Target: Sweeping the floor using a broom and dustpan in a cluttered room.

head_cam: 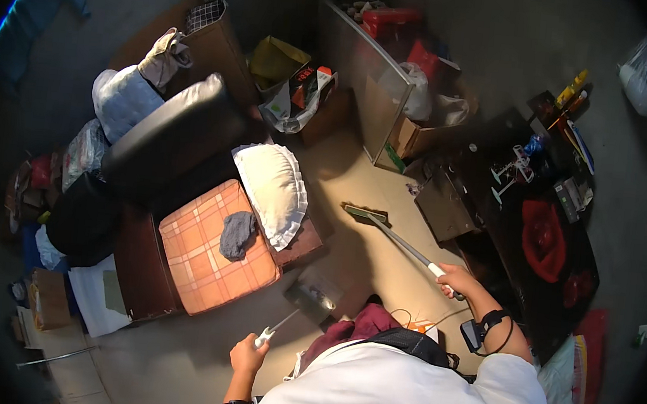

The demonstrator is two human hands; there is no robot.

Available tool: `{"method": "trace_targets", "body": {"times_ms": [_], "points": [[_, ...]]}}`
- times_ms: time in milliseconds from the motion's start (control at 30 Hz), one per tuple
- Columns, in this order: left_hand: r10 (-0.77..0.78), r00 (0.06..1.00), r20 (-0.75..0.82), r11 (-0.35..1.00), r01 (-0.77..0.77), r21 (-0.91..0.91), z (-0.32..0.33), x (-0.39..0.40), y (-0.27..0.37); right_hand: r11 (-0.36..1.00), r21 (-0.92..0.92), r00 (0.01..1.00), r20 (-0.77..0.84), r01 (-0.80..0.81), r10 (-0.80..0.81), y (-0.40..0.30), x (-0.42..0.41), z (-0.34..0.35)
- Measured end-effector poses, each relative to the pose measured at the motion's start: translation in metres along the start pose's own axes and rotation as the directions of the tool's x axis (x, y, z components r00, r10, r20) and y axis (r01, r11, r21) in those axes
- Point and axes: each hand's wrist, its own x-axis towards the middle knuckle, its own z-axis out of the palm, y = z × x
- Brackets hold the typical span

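Note:
My right hand (457, 282) grips the white upper end of a broom (404, 245) with a grey shaft. The broom's head (364, 213) rests on the tan floor, ahead of me, between the sofa chair and the dark table. In my left hand (249, 354) is the white grip of a long-handled dustpan (310, 294). Its pan hangs low or rests on the floor just in front of my legs; which of the two I cannot tell. The pan looks blurred, so its contents are unclear.
Left stands a dark wooden sofa chair (148, 267) with an orange plaid cushion (204, 284), a grey cloth (237, 236) and a frilled cream pillow (272, 191). A glass-like panel (370, 84) and cardboard box (423, 138) are ahead. A cluttered dark table (497, 219) borders my right.

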Motion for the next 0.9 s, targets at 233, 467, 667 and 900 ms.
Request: {"method": "trace_targets", "body": {"times_ms": [233,467,667,900], "points": [[-0.020,1.000,0.009,1.000,0.020,-0.003,0.002,0.024,0.000,0.860,-0.486,0.968,-0.093,0.159,-0.231,-0.082,0.033,0.037],[-0.088,0.995,0.044,0.994,0.085,0.066,0.003,0.045,0.049,0.727,-0.644,0.940,-0.035,0.239,-0.340,-0.200,0.163,0.044],[-0.167,0.984,0.063,0.982,0.160,0.103,0.008,0.057,0.086,0.806,-0.547,0.958,-0.022,0.228,-0.286,-0.268,0.245,0.076],[-0.303,0.950,0.079,0.951,0.297,0.088,0.019,0.055,0.096,0.620,-0.732,0.929,0.049,0.283,-0.366,-0.203,0.273,0.037]]}}
